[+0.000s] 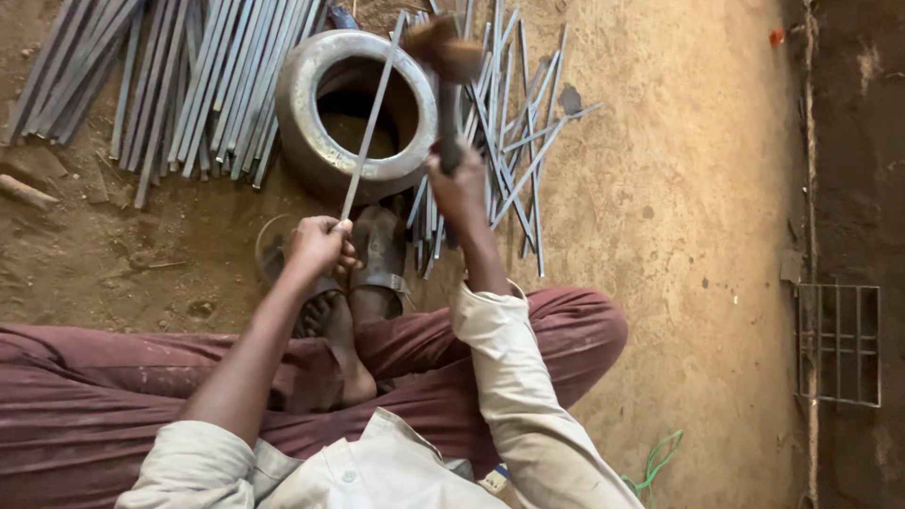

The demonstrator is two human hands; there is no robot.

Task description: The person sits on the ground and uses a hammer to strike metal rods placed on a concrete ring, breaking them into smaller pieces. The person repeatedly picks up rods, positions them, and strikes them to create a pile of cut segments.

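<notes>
Hammer [443,47] is gripped high in the right hand [459,184]; rod [370,123] is pinched by the left hand [319,243], laid across the ring [353,104]. Fingers could be struck if the rod skids.

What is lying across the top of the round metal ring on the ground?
A thin metal rod crosses the metal ring, its near end held by the left hand. The right hand raises a hammer above. Inside shows dark hollow; its bottom cannot be seen.
</notes>
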